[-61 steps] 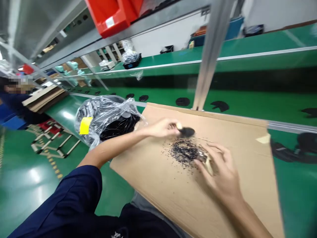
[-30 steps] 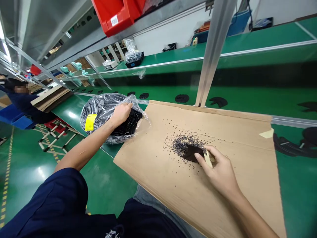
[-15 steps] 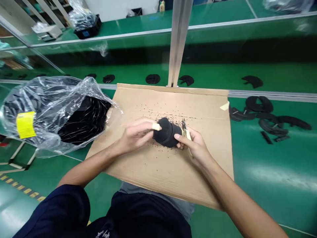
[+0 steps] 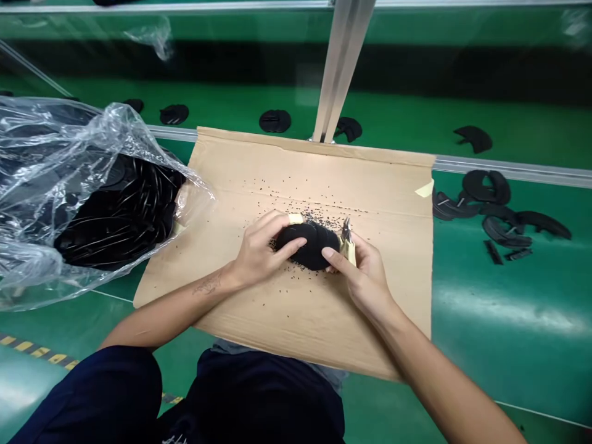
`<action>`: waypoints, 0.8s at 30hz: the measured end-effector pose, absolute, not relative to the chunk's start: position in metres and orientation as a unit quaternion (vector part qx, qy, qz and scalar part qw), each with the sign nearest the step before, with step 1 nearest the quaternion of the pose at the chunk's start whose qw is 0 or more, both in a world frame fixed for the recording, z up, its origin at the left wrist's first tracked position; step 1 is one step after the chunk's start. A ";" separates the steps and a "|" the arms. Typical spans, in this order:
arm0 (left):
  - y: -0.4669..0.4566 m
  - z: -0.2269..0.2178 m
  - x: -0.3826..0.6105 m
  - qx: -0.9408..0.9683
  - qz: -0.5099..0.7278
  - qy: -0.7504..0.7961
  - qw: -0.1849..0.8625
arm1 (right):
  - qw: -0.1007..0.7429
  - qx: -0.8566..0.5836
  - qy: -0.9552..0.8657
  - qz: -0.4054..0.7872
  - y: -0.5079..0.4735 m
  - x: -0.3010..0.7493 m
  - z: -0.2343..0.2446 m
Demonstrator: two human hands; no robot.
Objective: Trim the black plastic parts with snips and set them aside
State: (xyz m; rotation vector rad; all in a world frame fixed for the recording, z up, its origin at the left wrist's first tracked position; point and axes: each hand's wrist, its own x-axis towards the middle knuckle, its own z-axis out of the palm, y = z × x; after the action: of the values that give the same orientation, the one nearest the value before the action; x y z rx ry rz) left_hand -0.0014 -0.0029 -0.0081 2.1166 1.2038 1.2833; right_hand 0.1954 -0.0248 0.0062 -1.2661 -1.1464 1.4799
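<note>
Fingers (image 4: 276,229) of our L hand (image 4: 259,256) curl closed over black rubber roll (image 4: 311,245), long axis approx. L-R across body, lying mid-sheet on cardboard sheet (image 4: 370,185). R hand (image 4: 365,277) pinches small snips (image 4: 346,237), tips up, at roll's R end; R hand nearer that end. Black crumbs (image 4: 319,221) scattered around roll.

My green worktop (image 4: 522,345) carries a flattened cardboard sheet (image 4: 379,185) strewn with black crumbs (image 4: 324,219), a clear plastic bag (image 4: 46,123) of black pieces, and loose black shapes (image 4: 485,186) lying directly on the green.
</note>
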 end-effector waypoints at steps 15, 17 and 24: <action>-0.008 -0.014 0.002 0.675 0.467 0.468 0.327 | 0.416 -0.523 -0.515 0.537 -0.030 0.194 0.006; -0.007 -0.014 0.003 0.663 0.464 0.457 0.371 | 0.418 -0.524 -0.526 0.524 -0.030 0.195 0.006; -0.002 -0.009 -0.002 0.700 0.437 0.418 0.380 | 0.424 -0.511 -0.594 0.454 -0.029 0.196 0.003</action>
State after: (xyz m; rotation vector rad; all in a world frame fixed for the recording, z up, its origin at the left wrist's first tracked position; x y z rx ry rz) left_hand -0.0022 -0.0018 -0.0087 1.7875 1.0677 1.1160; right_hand 0.1963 -0.0287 0.0034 -1.2784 -1.4869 1.1357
